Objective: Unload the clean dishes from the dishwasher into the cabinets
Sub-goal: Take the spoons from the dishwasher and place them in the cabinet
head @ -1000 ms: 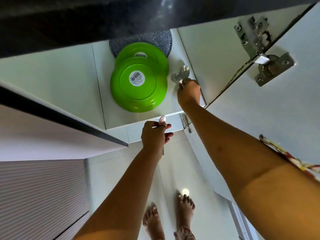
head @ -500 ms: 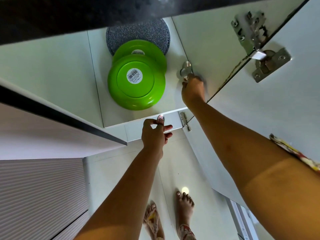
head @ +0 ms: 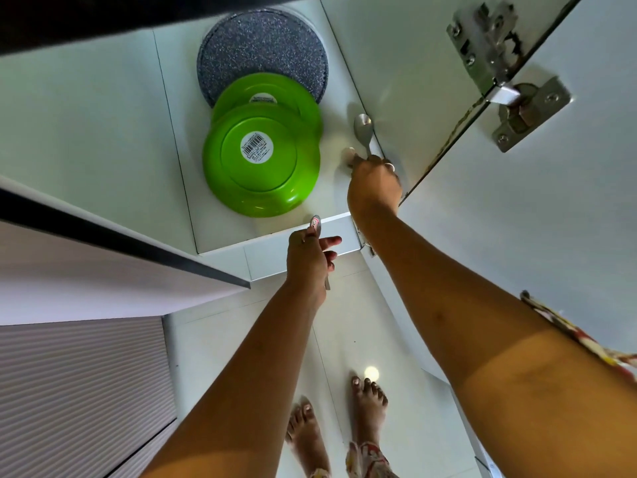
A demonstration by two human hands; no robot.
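Note:
Inside the low cabinet, two green plates lie upside down, overlapping a grey speckled plate behind them. My right hand reaches into the cabinet's right side and grips a metal spoon by its handle, bowl pointing inward along the side wall. My left hand hovers at the cabinet's front edge and holds a second metal utensil, whose tip with a red mark sticks up above the fingers.
The open cabinet door stands to the right with two metal hinges. A dark countertop edge overhangs at the top. A ribbed panel is at lower left. Bare feet stand on the white tile floor.
My right hand has pushed the spoon deeper into the cabinet along the right wall. The left hand has stayed at the front edge with its utensil.

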